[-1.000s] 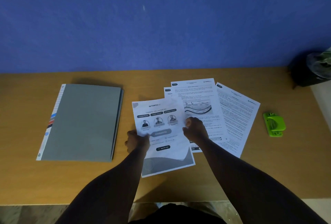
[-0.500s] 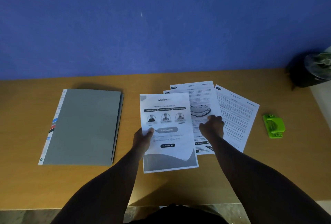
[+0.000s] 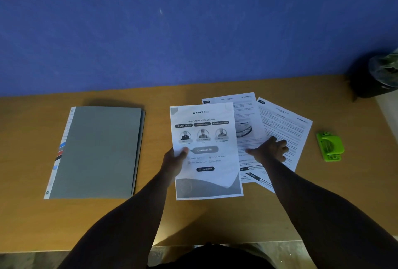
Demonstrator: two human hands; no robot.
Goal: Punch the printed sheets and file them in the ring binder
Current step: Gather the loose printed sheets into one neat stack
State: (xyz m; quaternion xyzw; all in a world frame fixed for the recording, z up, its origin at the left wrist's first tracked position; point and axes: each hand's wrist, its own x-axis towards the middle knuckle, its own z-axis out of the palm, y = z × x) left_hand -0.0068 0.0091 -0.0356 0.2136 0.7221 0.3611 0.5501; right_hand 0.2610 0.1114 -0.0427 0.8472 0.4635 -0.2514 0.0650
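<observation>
Sheets (image 3: 282, 126) lie fanned right of the binder (image 3: 97, 152); your left hand (image 3: 174, 161) pinches the cover page (image 3: 206, 178), your right hand (image 3: 269, 150) rests spread nearest them.

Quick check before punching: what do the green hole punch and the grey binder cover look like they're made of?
Green hole punch: looks like moulded plastic, uniformly bright green with rounded edges; any metal parts can't be made out. Grey ring binder: cover looks like matte card or thin board, flat, with no gloss; dim light leaves a plastic coating possible.

Grey binder (image 3: 94, 152), green punch (image 3: 330, 146), blue wall (image 3: 193, 23).
</observation>
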